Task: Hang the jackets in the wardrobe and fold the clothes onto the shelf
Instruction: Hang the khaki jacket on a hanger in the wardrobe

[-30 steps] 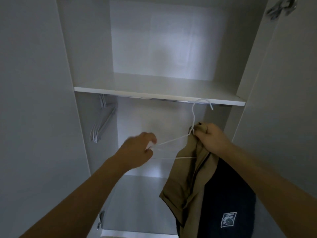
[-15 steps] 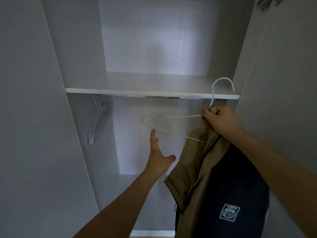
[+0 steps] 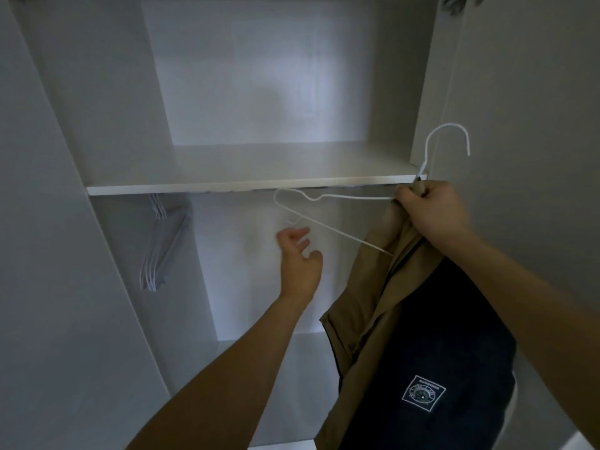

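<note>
The right hand (image 3: 433,212) grips the white hanger (image 3: 337,198) and the tan and dark jacket (image 3: 415,345), hiding the hanger's neck. The left hand (image 3: 300,258) hangs loose, holding nothing. The jacket's bottom is cut off.

A white shelf (image 3: 246,177) is fixed across the wardrobe (image 3: 81,92). Below its left end, spare hangers (image 3: 159,245) are hung in a bunch.
</note>
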### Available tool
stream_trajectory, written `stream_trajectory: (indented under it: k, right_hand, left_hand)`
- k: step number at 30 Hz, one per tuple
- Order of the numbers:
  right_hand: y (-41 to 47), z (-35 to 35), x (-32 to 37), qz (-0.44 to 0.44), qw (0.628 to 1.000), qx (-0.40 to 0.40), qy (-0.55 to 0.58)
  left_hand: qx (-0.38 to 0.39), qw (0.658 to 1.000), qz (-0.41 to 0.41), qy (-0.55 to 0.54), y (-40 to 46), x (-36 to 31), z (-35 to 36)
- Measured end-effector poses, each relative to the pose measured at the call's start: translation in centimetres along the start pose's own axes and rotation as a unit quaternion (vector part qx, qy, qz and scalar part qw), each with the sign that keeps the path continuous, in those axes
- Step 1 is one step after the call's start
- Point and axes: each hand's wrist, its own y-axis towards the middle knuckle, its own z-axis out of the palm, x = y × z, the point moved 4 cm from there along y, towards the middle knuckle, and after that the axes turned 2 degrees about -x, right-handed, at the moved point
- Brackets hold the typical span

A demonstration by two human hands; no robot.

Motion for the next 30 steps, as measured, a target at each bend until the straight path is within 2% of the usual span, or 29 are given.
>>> stream_trajectory:
  k: [1,2,5,8,9,10,11,14,15,17,20,26,28,30]
  right_hand:
    - [-0.1,-0.1,0.0,-0.001,1.0,-0.001,0.001]
    - [-0.2,-0.1,0.1,-0.004,1.0,0.002,0.002]
    - [-0.5,-0.3,0.9,-0.01,1.0,0.012,0.008]
    - [-0.3,-1.3,1.5,-0.002,1.0,0.006,0.011]
    - [-0.2,-1.7,1.6,-0.002,1.0,0.001,0.01]
    - [0.0,-2.2,1.6,0.0,1.0,-0.003,0.011]
    - [0.1,-2.6,1.5,0.002,1.0,-0.006,0.011]
    - [0.0,-3.4,1.0,0.003,1.0,-0.011,-0.016]
    - [-0.1,-3.5,0.8,0.001,1.0,-0.009,-0.023]
    - [-0.4,-3.2,0.4,-0.012,0.999,0.002,-0.05]
    - [-1.3,-2.0,-0.3,-0.039,0.989,0.046,-0.138]
    - [-2.8,-0.2,-1.0,-0.135,0.957,0.075,-0.247]
    - [-3.5,1.2,0.0,-0.174,0.94,0.076,-0.284]
    - [-4.0,2.6,1.0,-0.172,0.946,0.08,-0.264]
  left_hand:
    - [0.106,0.992,-0.035,0.063,0.3,0.6,1.1]
    - [0.205,0.967,-0.073,0.134,0.3,1.5,2.1]
    - [0.418,0.846,-0.149,0.295,-0.6,4.0,4.3]
    - [0.516,0.731,-0.154,0.419,-1.6,6.3,4.7]
    - [0.522,0.705,-0.151,0.455,-1.6,7.0,4.2]
    - [0.512,0.702,-0.153,0.47,-1.4,7.6,3.6]
    - [0.491,0.722,-0.163,0.46,-1.0,8.0,2.7]
    - [0.374,0.844,-0.233,0.306,0.6,7.3,-0.2]
    - [0.334,0.872,-0.242,0.263,1.3,6.2,-1.2]
    - [0.27,0.907,-0.22,0.235,3.3,3.6,-2.5]
    - [0.215,0.926,-0.207,0.231,6.2,-1.7,-4.1]
    - [0.212,0.9,-0.205,0.322,9.4,-12.0,-7.8]
    - [0.186,0.912,-0.188,0.313,9.8,-14.0,-7.3]
    - [0.164,0.93,-0.161,0.285,9.0,-15.4,-5.5]
